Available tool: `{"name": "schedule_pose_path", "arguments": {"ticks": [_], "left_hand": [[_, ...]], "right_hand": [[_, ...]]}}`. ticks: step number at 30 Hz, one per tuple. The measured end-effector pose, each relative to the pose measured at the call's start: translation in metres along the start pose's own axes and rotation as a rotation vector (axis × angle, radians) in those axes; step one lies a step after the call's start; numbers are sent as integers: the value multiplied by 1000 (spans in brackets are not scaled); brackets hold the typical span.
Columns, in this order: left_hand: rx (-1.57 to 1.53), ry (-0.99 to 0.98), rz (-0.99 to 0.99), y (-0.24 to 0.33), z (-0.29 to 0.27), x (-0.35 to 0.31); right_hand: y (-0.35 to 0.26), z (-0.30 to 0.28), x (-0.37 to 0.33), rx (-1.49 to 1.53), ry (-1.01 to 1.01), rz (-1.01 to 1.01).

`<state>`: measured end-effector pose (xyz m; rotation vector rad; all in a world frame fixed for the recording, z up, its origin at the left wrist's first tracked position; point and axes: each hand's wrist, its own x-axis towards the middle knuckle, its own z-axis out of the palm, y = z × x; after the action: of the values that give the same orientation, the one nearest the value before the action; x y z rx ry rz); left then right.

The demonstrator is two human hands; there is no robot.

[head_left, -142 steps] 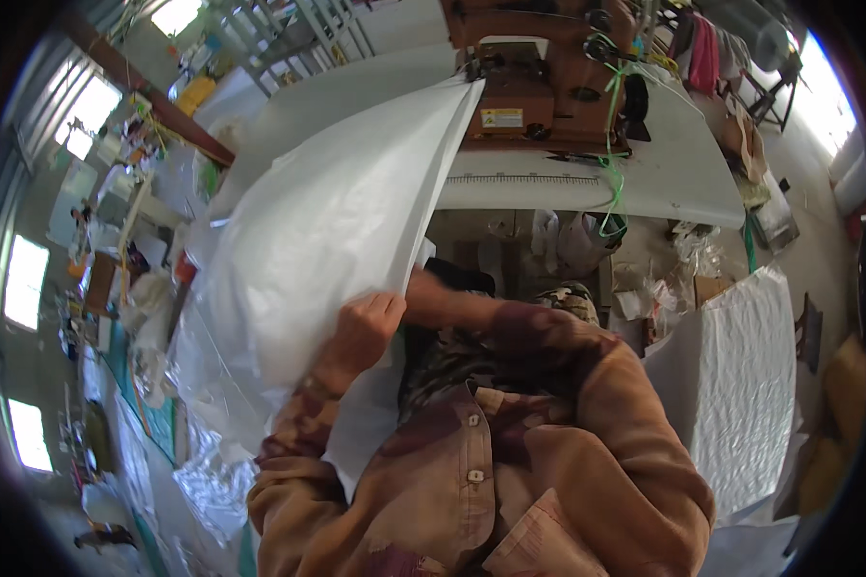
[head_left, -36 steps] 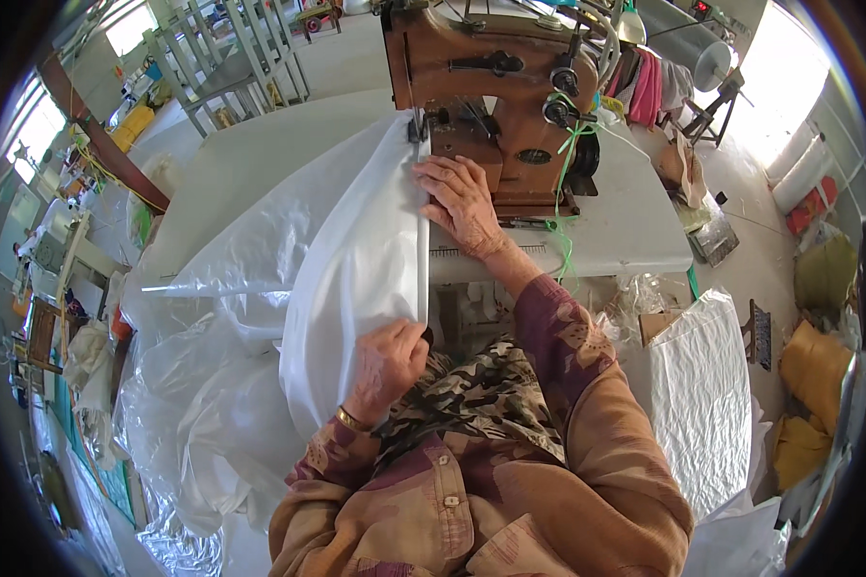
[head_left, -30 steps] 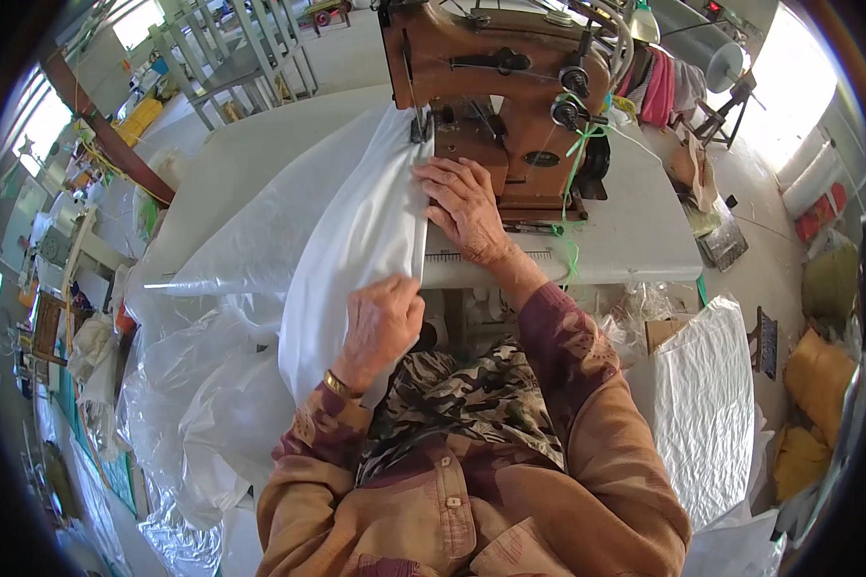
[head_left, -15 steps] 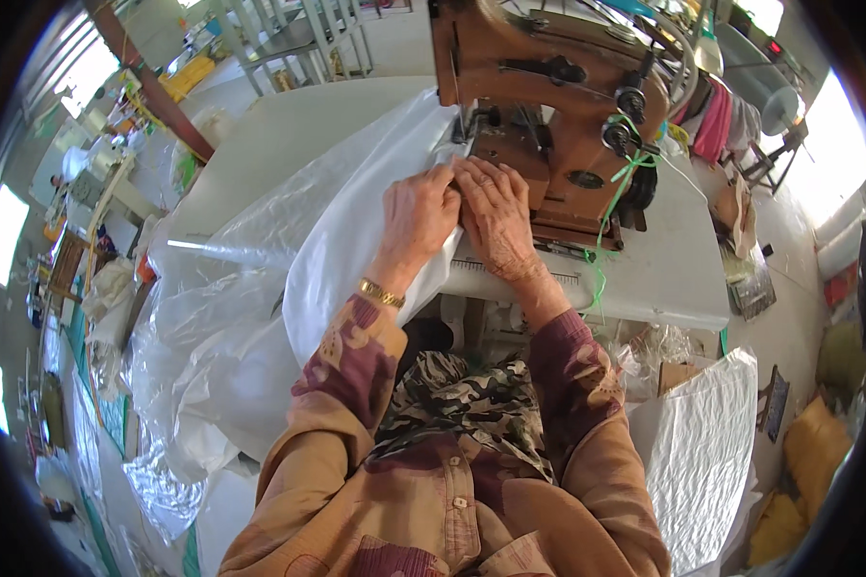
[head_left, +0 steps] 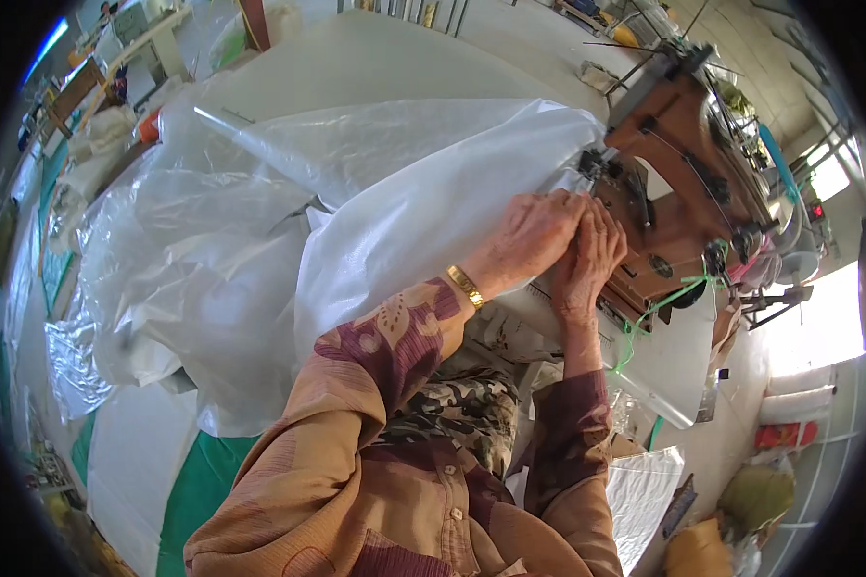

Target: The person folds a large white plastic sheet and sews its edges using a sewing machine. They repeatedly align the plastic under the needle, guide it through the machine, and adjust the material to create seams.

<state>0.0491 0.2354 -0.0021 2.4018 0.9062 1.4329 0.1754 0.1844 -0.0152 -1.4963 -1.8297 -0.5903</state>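
Note:
A large white plastic sheet spreads over the table, with one edge running up to the needle end of a brown sewing machine. My left hand is closed on the sheet's edge just in front of the machine's foot. Right beside it, fingertips against the left hand, my right hand bends its fingers over the same edge. What lies under the right fingers is mostly hidden. A gold watch is on my left wrist.
Crumpled clear and white film hangs off the table's left side above green cloth. Green string dangles from the machine. A silvery-white sheet lies low at the right, and a yellow bundle stands beyond it on the floor.
The view has turned, so the machine and both hands appear farther right and tilted. More of the white sheet shows on the left. Both hands stay together at the sheet's edge.

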Motion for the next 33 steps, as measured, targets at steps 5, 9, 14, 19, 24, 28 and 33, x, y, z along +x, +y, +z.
{"name": "schedule_pose_path", "arguments": {"ticks": [5,9,14,19,24,28,33], "left_hand": [[-55,76,97,-7,6,-5],[-147,62,52,-13,0,-3],[-193,-116,61,-25,-54,39],[138,-136,-45,-87,-29,99],[0,-98,-191,-108,23,109],[-306,-271,-434,-127,33,115],[-775,-6,-468,-135,31,110]], "right_hand": [[1,1,-2,-30,33,-32],[0,5,-1,-35,33,-51],[7,6,-5,-59,55,-67],[-2,4,3,-29,25,-28],[0,2,0,-47,-22,13],[1,2,-1,-40,-31,15],[1,-1,-2,-31,-23,0]]}}
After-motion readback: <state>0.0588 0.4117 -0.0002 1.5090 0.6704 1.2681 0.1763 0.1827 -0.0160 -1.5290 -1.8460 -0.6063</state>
